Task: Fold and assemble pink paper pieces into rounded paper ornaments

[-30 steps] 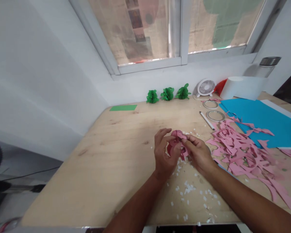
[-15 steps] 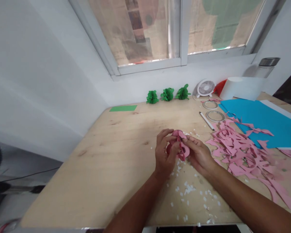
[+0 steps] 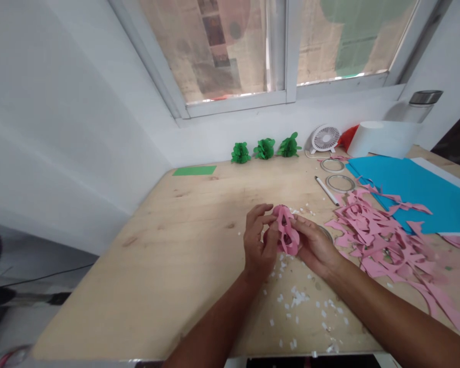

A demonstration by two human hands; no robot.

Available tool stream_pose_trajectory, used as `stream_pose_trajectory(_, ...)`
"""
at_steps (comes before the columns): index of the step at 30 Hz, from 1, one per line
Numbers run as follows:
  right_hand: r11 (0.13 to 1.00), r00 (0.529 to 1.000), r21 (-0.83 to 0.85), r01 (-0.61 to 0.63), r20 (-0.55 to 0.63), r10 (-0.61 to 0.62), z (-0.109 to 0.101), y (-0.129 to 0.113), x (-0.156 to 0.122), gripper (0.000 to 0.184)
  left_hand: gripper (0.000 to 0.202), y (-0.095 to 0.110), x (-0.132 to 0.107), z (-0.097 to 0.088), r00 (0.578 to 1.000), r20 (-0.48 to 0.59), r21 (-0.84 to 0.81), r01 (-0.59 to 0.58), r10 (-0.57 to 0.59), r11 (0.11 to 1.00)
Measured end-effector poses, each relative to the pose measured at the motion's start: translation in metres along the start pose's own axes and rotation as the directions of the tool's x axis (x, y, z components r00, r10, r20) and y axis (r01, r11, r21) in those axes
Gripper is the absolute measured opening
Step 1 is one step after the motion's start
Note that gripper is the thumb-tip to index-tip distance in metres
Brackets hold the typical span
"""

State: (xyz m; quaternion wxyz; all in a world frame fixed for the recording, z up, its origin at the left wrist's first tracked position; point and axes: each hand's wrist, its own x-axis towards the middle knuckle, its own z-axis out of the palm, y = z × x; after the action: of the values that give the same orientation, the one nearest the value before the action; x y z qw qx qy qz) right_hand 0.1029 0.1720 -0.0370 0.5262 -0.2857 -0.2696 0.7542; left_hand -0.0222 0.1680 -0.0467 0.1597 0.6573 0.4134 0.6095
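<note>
Between my two hands, a layered pink paper flower (image 3: 290,240) is held a little above the wooden table (image 3: 184,245). My left hand (image 3: 261,237) grips its left side with thumb and fingers. On the other side, my right hand (image 3: 313,240) pinches the flower's right edge. Gaps show between the folded layers, dark inside. Part of the flower is hidden behind my fingers. Small white paper bits (image 3: 299,296) lie scattered below and around the hands. A tape ring (image 3: 325,234) shows partly behind my right hand.
Pink paper scraps (image 3: 375,230) heap on the right, beside blue sheets (image 3: 425,189). A white marker (image 3: 327,191) and tape rolls (image 3: 341,183) lie near them. Green paper shapes (image 3: 266,148), a small white fan (image 3: 324,138) and a green strip (image 3: 194,170) are along the wall.
The pink flower has been turned and its layers spread apart, so openings now show between them. Both hands stay in nearly the same place, fingers shifted slightly.
</note>
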Motion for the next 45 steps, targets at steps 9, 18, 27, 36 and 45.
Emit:
stream_pose_trajectory(9, 1.0, 0.999, 0.009, 0.017, -0.037, -0.017, -0.001, 0.001, -0.001, 0.015, 0.016, 0.001, 0.001, -0.003, 0.995, 0.009, 0.051, -0.103, 0.103, 0.993)
stream_pose_trajectory(18, 0.996, 0.991, -0.028, 0.089, -0.103, -0.091, -0.003, 0.002, 0.003, 0.018, 0.013, 0.008, 0.003, 0.0, 0.971, 0.069, 0.264, -0.239, 0.229, 0.934)
stream_pose_trajectory(27, 0.992, 0.984, -0.039, 0.12, -0.131, -0.125, -0.003, 0.002, 0.003, 0.016, 0.013, 0.004, 0.002, 0.004, 0.957, 0.135, 0.297, -0.288, 0.258, 0.91)
stream_pose_trajectory(36, 0.989, 0.981, -0.043, 0.138, -0.13, -0.143, -0.001, 0.0, 0.003, 0.018, 0.026, -0.005, -0.003, 0.008, 0.983, 0.135, 0.212, -0.152, 0.125, 0.965)
stream_pose_trajectory(45, 0.957, 0.973, -0.218, 0.194, -0.084, -0.216, -0.005, 0.005, 0.005, 0.025, 0.028, -0.004, -0.002, 0.01, 0.989, 0.142, 0.143, -0.065, 0.044, 0.988)
